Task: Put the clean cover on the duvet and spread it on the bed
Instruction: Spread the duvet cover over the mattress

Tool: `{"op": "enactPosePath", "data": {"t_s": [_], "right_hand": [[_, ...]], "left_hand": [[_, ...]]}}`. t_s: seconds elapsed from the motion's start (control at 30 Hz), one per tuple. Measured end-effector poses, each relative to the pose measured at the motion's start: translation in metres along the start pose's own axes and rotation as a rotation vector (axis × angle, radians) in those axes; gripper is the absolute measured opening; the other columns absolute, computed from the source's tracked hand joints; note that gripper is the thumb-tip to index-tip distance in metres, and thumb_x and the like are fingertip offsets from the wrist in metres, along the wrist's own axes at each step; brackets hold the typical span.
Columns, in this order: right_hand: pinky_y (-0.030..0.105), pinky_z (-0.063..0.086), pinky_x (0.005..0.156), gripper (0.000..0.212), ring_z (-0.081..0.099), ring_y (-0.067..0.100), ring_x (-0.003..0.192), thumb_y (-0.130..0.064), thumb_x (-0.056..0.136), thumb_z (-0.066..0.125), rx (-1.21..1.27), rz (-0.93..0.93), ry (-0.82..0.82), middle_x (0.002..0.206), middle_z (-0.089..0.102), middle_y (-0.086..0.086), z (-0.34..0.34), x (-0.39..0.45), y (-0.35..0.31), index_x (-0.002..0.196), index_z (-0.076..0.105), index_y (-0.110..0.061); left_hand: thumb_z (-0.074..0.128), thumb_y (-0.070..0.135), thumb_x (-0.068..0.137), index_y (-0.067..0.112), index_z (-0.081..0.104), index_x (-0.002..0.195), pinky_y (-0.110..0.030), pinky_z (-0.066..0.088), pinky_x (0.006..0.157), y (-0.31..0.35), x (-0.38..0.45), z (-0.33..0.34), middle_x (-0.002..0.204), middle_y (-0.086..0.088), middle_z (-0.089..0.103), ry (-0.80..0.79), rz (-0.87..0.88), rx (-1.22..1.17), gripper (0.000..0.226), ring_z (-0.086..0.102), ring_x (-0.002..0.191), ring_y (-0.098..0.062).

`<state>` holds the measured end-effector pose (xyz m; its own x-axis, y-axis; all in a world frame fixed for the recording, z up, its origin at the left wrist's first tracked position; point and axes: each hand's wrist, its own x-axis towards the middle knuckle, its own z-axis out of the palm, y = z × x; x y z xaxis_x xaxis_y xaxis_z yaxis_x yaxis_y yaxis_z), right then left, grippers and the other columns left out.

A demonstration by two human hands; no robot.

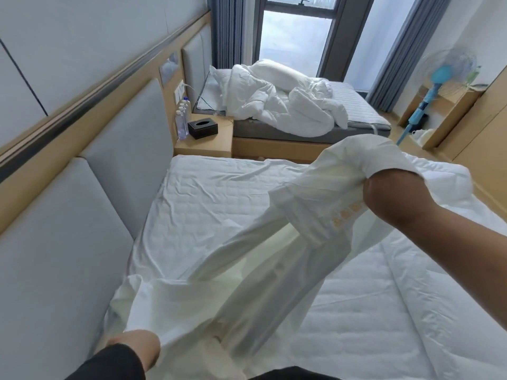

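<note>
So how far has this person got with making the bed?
Early on. Done: the near bed wears a fitted white sheet. In hand: both arms are pushed inside the clean cover, the right hand and left hand hidden under its cloth, so I cannot see their grip. Left: the duvet appears to be the crumpled heap on the far bed; it needs covering and spreading.

Wooden nightstand (204, 141) against grey padded headboard wall (55, 229); second bed (315, 133) just beyond nightstand; window (297, 34) with grey curtains behind; blue fan (441, 75) far right.
</note>
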<state>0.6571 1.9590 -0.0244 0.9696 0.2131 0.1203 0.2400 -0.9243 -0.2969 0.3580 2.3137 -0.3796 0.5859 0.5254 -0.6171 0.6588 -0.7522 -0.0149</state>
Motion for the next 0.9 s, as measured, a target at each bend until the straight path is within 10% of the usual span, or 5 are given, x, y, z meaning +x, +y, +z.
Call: {"op": "enactPosePath", "data": {"t_s": [0.2,0.37,0.6,0.73,0.9], "right_hand": [[0.026,0.024,0.111,0.046,0.040,0.029,0.139,-0.013,0.102,0.057,-0.100,-0.021,-0.155,0.149,0.045,0.018,0.001,-0.019,-0.022,0.144,0.045,-0.001],[0.038,0.049,0.093,0.033,0.060,0.028,0.099,-0.013,0.091,0.050,0.346,-0.271,0.257,0.113,0.066,0.015,-0.033,-0.042,-0.033,0.122,0.061,-0.010],[0.029,0.060,0.070,0.040,0.068,0.003,0.084,-0.020,0.075,0.055,0.838,-0.069,0.069,0.094,0.070,-0.013,-0.067,-0.039,-0.038,0.113,0.060,-0.033],[0.054,0.060,0.087,0.027,0.073,0.029,0.092,-0.019,0.078,0.057,0.916,-0.094,-0.095,0.091,0.076,0.000,-0.066,-0.035,-0.037,0.100,0.073,-0.023],[0.041,0.059,0.083,0.026,0.072,0.015,0.088,-0.049,0.084,0.063,0.745,-0.294,-0.275,0.090,0.074,-0.010,-0.065,-0.032,-0.020,0.099,0.071,-0.029]], "left_hand": [[0.063,0.068,0.078,0.025,0.012,0.158,-0.040,0.026,0.119,0.144,-0.039,-0.108,0.164,0.004,0.017,0.323,0.460,-0.465,0.104,0.021,0.150,-0.021],[0.067,0.085,0.051,0.031,0.003,0.160,-0.049,0.018,0.123,0.228,-0.064,-0.188,0.167,0.012,0.011,0.327,0.713,-0.530,0.138,0.014,0.153,-0.014],[0.090,0.059,0.056,0.038,0.046,0.141,-0.014,0.047,0.098,0.297,-0.114,-0.170,0.135,0.026,0.053,-0.063,1.055,-0.822,0.099,0.052,0.123,0.010],[0.070,0.018,0.084,0.028,0.061,0.097,-0.020,0.055,0.085,0.325,-0.149,-0.194,0.088,0.023,0.070,0.051,1.140,-1.111,0.020,0.063,0.082,0.014],[0.061,0.008,0.082,0.018,0.066,0.094,-0.019,0.054,0.076,0.332,-0.173,-0.232,0.085,0.017,0.074,0.195,1.216,-1.289,0.016,0.067,0.082,0.005]]}}
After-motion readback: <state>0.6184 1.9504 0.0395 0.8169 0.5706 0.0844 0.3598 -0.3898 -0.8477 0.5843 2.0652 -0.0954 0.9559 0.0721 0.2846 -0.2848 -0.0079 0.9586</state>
